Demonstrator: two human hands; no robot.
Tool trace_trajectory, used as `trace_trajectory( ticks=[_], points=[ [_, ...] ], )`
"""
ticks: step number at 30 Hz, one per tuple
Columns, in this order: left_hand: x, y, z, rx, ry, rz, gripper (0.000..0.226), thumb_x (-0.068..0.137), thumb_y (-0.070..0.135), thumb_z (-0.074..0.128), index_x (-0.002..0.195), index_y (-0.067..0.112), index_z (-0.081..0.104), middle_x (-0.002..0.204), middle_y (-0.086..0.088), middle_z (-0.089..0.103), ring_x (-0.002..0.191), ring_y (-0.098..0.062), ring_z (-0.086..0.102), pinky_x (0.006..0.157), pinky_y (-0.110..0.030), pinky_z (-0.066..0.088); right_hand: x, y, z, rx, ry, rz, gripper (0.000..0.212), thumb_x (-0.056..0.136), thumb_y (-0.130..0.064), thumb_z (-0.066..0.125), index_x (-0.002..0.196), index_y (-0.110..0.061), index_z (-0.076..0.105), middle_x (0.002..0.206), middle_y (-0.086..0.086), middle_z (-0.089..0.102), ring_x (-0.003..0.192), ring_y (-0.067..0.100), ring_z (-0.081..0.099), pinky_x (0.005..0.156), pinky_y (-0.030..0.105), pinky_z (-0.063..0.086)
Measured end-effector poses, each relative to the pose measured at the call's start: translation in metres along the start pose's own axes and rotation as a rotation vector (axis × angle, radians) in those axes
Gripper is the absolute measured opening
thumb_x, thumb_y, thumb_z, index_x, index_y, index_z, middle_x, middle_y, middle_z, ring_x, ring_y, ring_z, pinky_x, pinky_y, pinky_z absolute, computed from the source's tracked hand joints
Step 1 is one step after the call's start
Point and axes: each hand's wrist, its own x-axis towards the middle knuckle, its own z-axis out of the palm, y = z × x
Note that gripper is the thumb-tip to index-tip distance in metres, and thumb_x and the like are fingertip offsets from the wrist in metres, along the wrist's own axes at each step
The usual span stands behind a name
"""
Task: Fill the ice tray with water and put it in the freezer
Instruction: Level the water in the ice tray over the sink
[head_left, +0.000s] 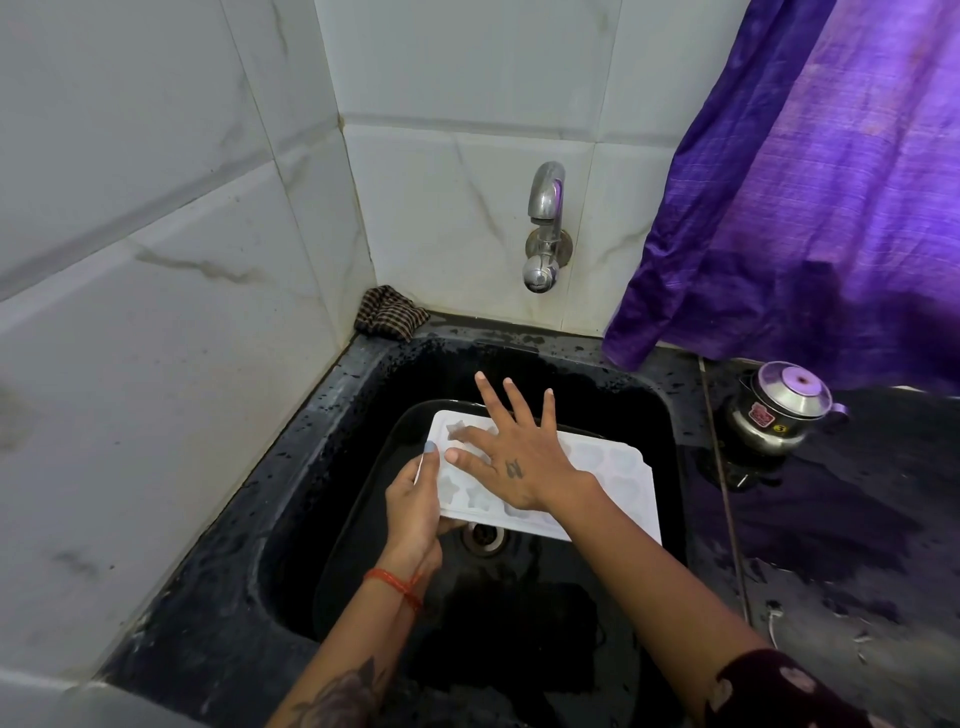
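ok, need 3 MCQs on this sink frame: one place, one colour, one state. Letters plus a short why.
1. Where is the white plastic ice tray?
A. over the black sink
B. on the counter by the steel pot
C. under the purple curtain

2. What colour is the cloth in the wall corner?
A. plain white
B. dark checked
C. bright green

3. What is the chrome wall tap doing?
A. running hard
B. dripping into the pot
C. no water visible

Answers:
1 A: the left hand grips the tray's end, the right hand lies flat on it, above the black sink.
2 B: dark brown checks show.
3 C: no stream below the spout.
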Motion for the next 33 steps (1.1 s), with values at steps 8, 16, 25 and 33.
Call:
trace_trajectory(
  ticks=[8, 16, 25, 33],
  points=[
    [0.001, -0.001, -0.004, 0.004, 0.024, 0.009, 0.029, 0.095, 0.036, 0.052, 0.097, 0.010, 0.064, 0.087, -0.007, 0.069, 0.073, -0.019, 0.067, 0.046, -0.026, 0.052, -0.004, 0.009, -0.001, 0.226, -0.009, -0.028, 0.049, 0.094, -0.064, 0.021, 0.131, -0.047, 0.048, 0.160, -0.005, -0.016, 0.146, 0.022, -0.020, 0.111, 0.056, -0.020],
    [0.007, 0.003, -0.011, -0.007, 0.081, 0.014, 0.024, 0.095, 0.037, 0.051, 0.090, 0.017, 0.062, 0.090, -0.006, 0.068, 0.077, -0.020, 0.066, 0.057, -0.037, 0.059, -0.033, 0.047, 0.005, 0.391, 0.240, 0.065, 0.053, 0.090, -0.066, 0.036, 0.133, -0.039, 0.049, 0.161, -0.002, 0.005, 0.148, 0.018, -0.001, 0.117, 0.045, -0.006],
    [0.013, 0.008, -0.015, -0.045, 0.170, 0.036, 0.021, 0.095, 0.035, 0.052, 0.094, 0.015, 0.060, 0.083, -0.002, 0.065, 0.071, -0.016, 0.063, 0.043, -0.025, 0.054, -0.076, 0.079, 0.032, 0.365, 0.443, 0.251, 0.061, 0.078, -0.070, 0.033, 0.110, -0.028, 0.063, 0.159, 0.005, 0.020, 0.145, 0.025, 0.022, 0.116, 0.049, 0.017],
    [0.013, 0.007, -0.015, -0.032, 0.182, 0.032, 0.024, 0.096, 0.035, 0.051, 0.099, 0.013, 0.060, 0.085, -0.001, 0.065, 0.073, -0.015, 0.063, 0.044, -0.026, 0.054, -0.078, 0.075, 0.034, 0.234, 0.265, 0.367, 0.085, 0.071, -0.078, 0.005, 0.126, -0.036, 0.055, 0.162, 0.001, -0.001, 0.148, 0.022, 0.002, 0.116, 0.052, 0.003]
  ],
)
